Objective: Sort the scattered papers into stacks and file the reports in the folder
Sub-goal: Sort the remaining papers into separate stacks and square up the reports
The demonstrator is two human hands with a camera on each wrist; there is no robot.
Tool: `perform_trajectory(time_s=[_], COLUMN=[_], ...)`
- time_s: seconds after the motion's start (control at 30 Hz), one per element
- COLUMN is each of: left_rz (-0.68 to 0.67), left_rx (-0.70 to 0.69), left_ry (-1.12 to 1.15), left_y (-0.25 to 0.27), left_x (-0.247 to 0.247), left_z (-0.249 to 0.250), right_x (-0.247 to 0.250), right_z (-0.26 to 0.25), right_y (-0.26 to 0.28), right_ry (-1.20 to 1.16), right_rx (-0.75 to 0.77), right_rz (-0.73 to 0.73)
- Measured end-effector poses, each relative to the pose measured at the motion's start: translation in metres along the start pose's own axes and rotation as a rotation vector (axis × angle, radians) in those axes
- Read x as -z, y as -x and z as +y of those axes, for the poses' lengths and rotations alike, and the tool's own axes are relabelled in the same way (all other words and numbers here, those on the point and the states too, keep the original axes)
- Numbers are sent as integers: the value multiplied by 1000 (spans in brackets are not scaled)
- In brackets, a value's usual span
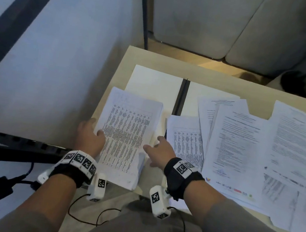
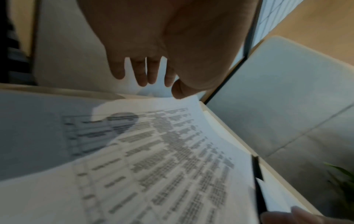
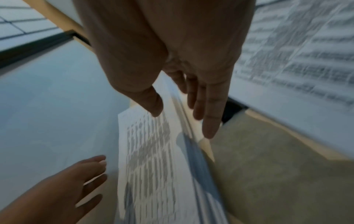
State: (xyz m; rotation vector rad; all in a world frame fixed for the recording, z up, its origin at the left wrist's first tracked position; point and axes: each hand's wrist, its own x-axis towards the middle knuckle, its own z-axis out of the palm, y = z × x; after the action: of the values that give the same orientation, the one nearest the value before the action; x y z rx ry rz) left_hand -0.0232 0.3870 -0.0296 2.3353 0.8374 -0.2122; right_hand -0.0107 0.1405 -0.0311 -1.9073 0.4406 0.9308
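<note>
A thick stack of table-printed papers (image 1: 126, 137) lies at the table's near left corner, partly over the left cover of an open white folder (image 1: 152, 82) with a black spine (image 1: 181, 96). My left hand (image 1: 92, 133) lies against the stack's left edge with straight fingers, the thumb resting on the top sheet. My right hand (image 1: 156, 145) flanks the right edge, fingers extended and thumb touching the top sheet. The left wrist view shows the left hand (image 2: 162, 84) over the stack (image 2: 172, 151). The right wrist view shows the right hand (image 3: 182, 113) beside the stack (image 3: 149, 151).
Loose printed sheets (image 1: 242, 143) overlap across the right half of the beige table (image 1: 128, 58), and a smaller table-printed sheet (image 1: 186, 137) lies just right of my right hand. Grey sofa cushions (image 1: 238, 25) stand beyond the table. A white panel (image 1: 48, 63) and cables (image 1: 23, 176) are at left.
</note>
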Motion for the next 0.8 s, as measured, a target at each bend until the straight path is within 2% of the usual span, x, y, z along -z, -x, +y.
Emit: perform_trajectory(time_s=[0.07,0.13,0.3,0.47,0.57,0.73,0.8], left_rz=[75,52,-229,-402,-439,-312,-286], left_rx=[-122,-221,-338,-418,-382,-217,-157], left_ry=[7,60,117,16,-103,-455,-481], left_y=[13,30,76,122,148,164,165], left_x=[-6,-19,-75,-154,-210,-273,-282], left_z=[25,55,130,196,226,240,241], right_x=[28,61,153,244,299,388,417], right_z=[7,18,65,134,186,255,271], right_y=[9,19,42,59,61,50,37], right_ry=[-112,-176,-261,-342,-307,-193,-130], right_rx=[4,-3,-13,-35,-47,-131,-204], right_rz=[-26,-15,125,282,412,627,700])
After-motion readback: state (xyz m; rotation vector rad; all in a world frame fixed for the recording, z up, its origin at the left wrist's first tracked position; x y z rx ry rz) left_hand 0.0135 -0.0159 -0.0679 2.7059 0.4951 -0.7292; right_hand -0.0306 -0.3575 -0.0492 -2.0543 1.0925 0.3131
